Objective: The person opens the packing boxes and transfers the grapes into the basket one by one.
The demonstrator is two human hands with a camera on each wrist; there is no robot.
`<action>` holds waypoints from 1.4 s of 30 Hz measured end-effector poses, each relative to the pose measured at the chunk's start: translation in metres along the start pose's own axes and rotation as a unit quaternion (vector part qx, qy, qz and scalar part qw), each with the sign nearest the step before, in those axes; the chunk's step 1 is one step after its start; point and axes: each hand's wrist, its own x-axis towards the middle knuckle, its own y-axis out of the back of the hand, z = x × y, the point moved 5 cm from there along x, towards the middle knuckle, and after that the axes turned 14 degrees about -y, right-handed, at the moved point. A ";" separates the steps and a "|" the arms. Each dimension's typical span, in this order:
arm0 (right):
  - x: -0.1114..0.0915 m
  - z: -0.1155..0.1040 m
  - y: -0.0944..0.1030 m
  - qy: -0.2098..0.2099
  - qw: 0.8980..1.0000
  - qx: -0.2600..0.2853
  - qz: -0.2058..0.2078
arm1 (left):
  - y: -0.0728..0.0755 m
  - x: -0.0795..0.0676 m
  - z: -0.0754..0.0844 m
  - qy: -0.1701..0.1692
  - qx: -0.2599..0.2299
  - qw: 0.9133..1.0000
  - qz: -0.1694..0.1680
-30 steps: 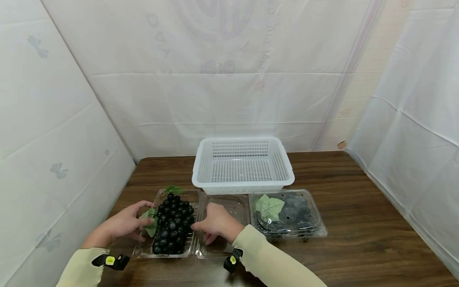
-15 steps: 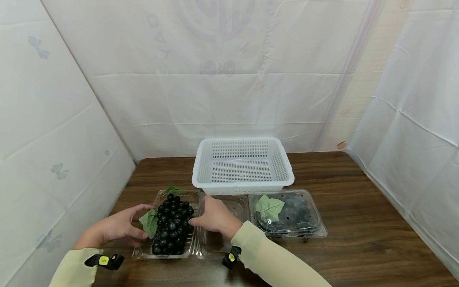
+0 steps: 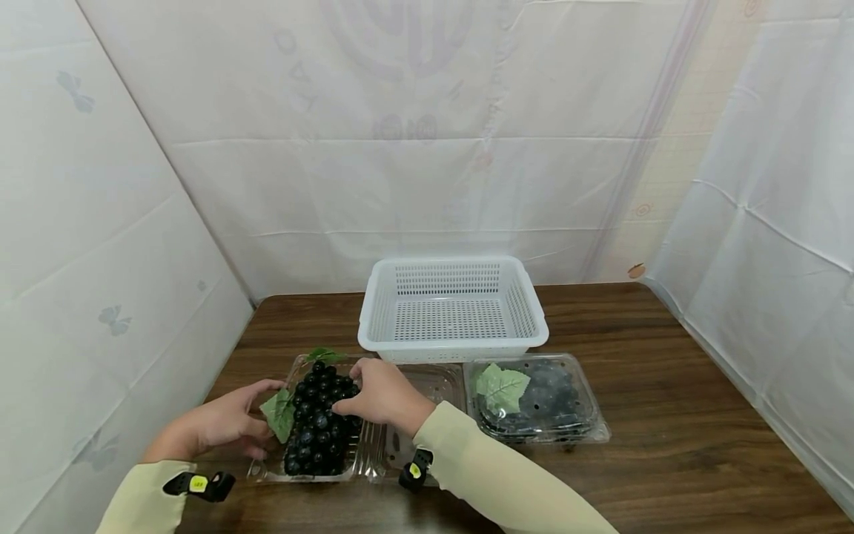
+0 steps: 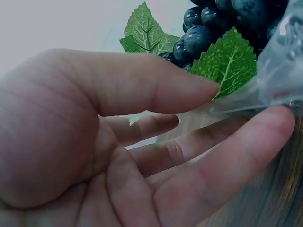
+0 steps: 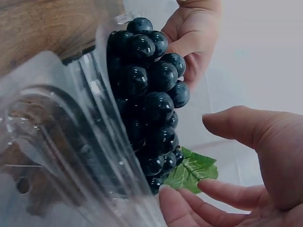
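A bunch of dark grapes [image 3: 322, 426] with green leaves lies in the left half of an opened clear plastic clamshell box [image 3: 356, 463]. My left hand [image 3: 223, 423] is at the box's left side, beside a green leaf [image 3: 278, 414]. In the left wrist view its thumb overlaps the leaf [image 4: 227, 61] and its fingers extend loosely around the box's edge. My right hand [image 3: 387, 393] reaches over the grapes from the right, thumb and fingers spread apart. The right wrist view shows nothing between them, with the fingertips [image 5: 173, 201] close by a leaf [image 5: 191, 170] on the bunch.
A white perforated basket [image 3: 454, 345] stands behind the boxes. At the right sits a closed clear box [image 3: 587, 430] of dark fruit with a pale green leaf on its lid. The opened lid [image 3: 440, 382] lies between both boxes. White sheeting [image 3: 427, 185] walls the wooden table [image 3: 680, 415].
My right hand has moved left and away from me, from the grapes' right side to over them. My left hand has drawn slightly left, leaving the leaf more exposed.
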 end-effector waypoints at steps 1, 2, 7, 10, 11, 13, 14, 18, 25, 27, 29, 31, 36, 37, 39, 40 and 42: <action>0.000 -0.002 0.000 0.001 1.000 -0.004 0.001 | 0.000 0.001 0.000 0.000 0.001 1.000 0.000; 0.001 -0.004 0.000 0.002 1.000 -0.007 0.002 | 0.000 0.001 0.000 0.001 0.002 1.000 0.001; 0.002 -0.014 -0.004 -0.010 1.000 -0.025 0.005 | 0.000 0.004 -0.002 0.018 0.014 1.000 0.020; 0.002 -0.018 -0.006 -0.020 0.999 -0.034 0.010 | 0.001 0.005 -0.003 0.026 0.023 0.999 0.029; 0.002 -0.019 -0.007 -0.023 0.999 -0.039 0.013 | 0.001 0.006 -0.004 0.028 0.025 0.999 0.030; 0.003 -0.021 -0.008 -0.031 0.998 -0.045 0.015 | 0.002 0.006 -0.004 0.030 0.028 0.999 0.031; 0.004 -0.022 -0.008 -0.035 0.998 -0.049 0.014 | 0.002 0.006 -0.005 0.031 0.028 0.999 0.032; 0.006 -0.026 -0.013 -0.050 0.996 -0.069 0.015 | 0.003 0.007 -0.006 0.028 0.029 0.999 0.027; 0.008 -0.033 -0.024 -0.075 0.991 -0.108 0.011 | 0.003 0.008 -0.006 0.031 0.038 0.998 0.025; 0.009 -0.034 -0.027 -0.080 0.991 -0.110 0.008 | 0.004 0.008 -0.005 0.031 0.040 0.998 0.027; 0.010 -0.035 -0.030 -0.084 0.990 -0.114 0.005 | 0.004 0.008 -0.005 0.030 0.041 0.998 0.030; 0.011 -0.036 -0.033 -0.089 0.989 -0.120 0.003 | 0.004 0.008 -0.005 0.030 0.043 0.998 0.032; 0.013 -0.038 -0.036 -0.102 0.984 -0.146 0.000 | 0.004 0.010 -0.004 0.029 0.043 0.998 0.032; 0.013 -0.038 -0.037 -0.104 0.983 -0.150 -0.003 | 0.004 0.010 -0.004 0.028 0.043 0.998 0.031; 0.013 -0.039 -0.038 -0.107 0.981 -0.160 -0.005 | 0.003 0.010 -0.004 0.027 0.041 0.998 0.030; 0.013 -0.040 -0.039 -0.108 0.980 -0.165 -0.007 | 0.003 0.010 -0.004 0.028 0.041 0.998 0.029; 0.015 -0.041 -0.041 -0.110 0.979 -0.173 -0.009 | 0.004 0.011 -0.004 0.028 0.041 0.998 0.028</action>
